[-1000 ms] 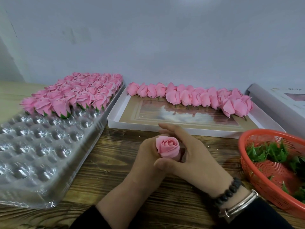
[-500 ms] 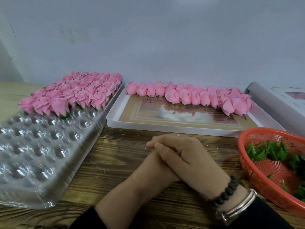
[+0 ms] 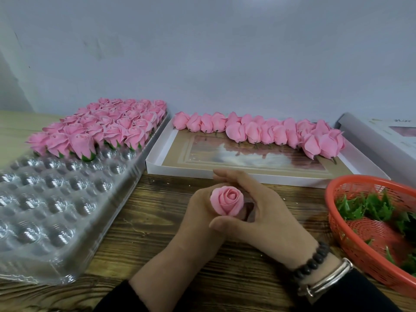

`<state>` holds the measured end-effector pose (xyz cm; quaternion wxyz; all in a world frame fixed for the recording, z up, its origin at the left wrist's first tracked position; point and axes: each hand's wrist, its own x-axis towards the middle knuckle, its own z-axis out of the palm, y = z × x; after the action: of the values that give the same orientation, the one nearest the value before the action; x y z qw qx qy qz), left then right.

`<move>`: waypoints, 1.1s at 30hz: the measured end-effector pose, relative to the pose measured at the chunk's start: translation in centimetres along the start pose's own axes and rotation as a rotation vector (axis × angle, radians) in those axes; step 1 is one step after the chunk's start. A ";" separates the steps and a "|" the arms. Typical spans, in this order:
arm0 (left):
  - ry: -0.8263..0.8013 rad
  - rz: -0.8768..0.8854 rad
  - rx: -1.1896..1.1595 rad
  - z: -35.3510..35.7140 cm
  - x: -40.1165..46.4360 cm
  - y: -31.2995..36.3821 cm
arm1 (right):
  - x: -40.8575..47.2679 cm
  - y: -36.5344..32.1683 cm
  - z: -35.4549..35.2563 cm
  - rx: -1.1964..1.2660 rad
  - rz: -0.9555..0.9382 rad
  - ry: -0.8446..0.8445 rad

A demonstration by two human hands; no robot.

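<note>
Wooden table, grey wall. Rose [image 3: 227, 200] centre frame, uncovered again: left hand [image 3: 198, 215] grips its base, right hand [image 3: 263, 210] has lifted off, fingers loosely arched. Pressing looks done; likely next into plastic tray [image 3: 56, 199], left. Basket [image 3: 360, 177] of green leaves right.

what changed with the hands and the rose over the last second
The right hand had folded over the pink rose, hiding it; it has now opened back, uncovering the bloom. The left hand still holds the rose from below. Blister tray, box and red basket stayed put.
</note>
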<state>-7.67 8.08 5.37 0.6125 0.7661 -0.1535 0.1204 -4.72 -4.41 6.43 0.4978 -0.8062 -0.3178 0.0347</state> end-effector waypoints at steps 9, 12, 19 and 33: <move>0.028 -0.162 -0.362 2.0 0.0 0.1 | 0.1 -0.8 2.3 -0.065 -0.064 0.274; -0.008 -0.049 0.106 2.0 0.2 0.1 | 0.3 -0.6 1.7 -0.156 -0.050 0.142; -0.260 -0.207 0.199 0.6 -0.2 0.3 | 0.1 -0.9 0.8 -0.232 -0.041 -0.090; 0.017 -0.103 0.178 -0.2 0.3 -0.8 | -0.1 0.2 0.7 0.032 -0.009 0.070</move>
<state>-7.14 8.43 4.83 0.5487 0.8233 -0.0972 0.1084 -4.95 -3.95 5.83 0.5215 -0.7974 -0.3034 0.0094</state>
